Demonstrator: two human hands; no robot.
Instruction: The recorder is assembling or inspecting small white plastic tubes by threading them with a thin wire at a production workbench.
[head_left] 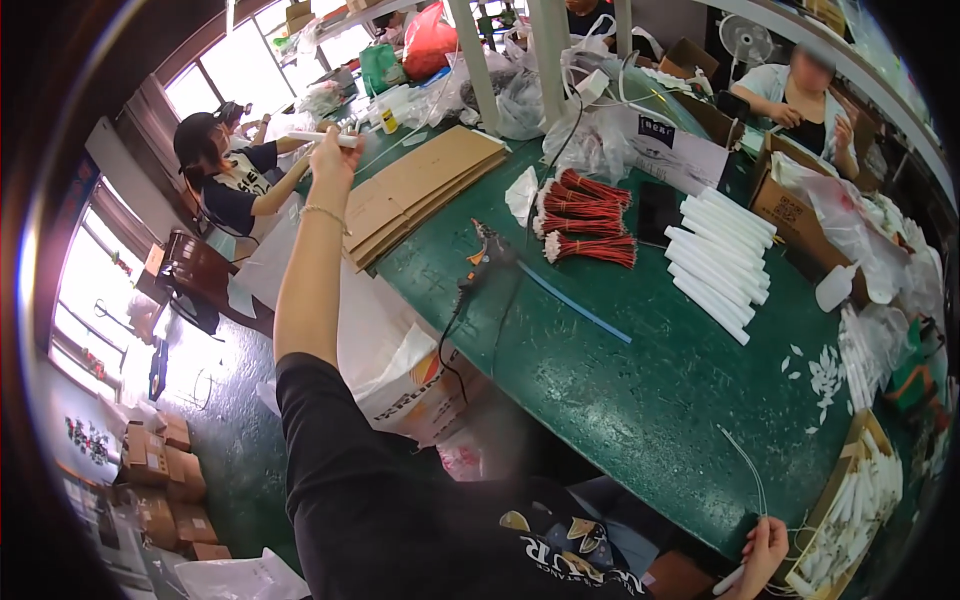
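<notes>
My left hand (333,165) is stretched far out to the upper left, above the cardboard stack, its fingers closed on a white tube (308,135). Low at the right, next to the table's front edge, my right hand (766,548) is closed on a thin white wire (750,468) that loops up over the tabletop. A white tube end (730,580) shows under that hand. Just right of it stands an open carton (858,425) filled with white tubular pieces with thin leads. Several white tubes (720,262) lie in a row farther back on the green table (640,400).
Bundles of red wires (588,212) lie beside the tubes. A corded black tool (485,262) and a blue strip (575,303) lie mid-table. Flat cardboard sheets (430,190) cover the left edge. Small white scraps (826,378) lie at right. Other people sit across and at left.
</notes>
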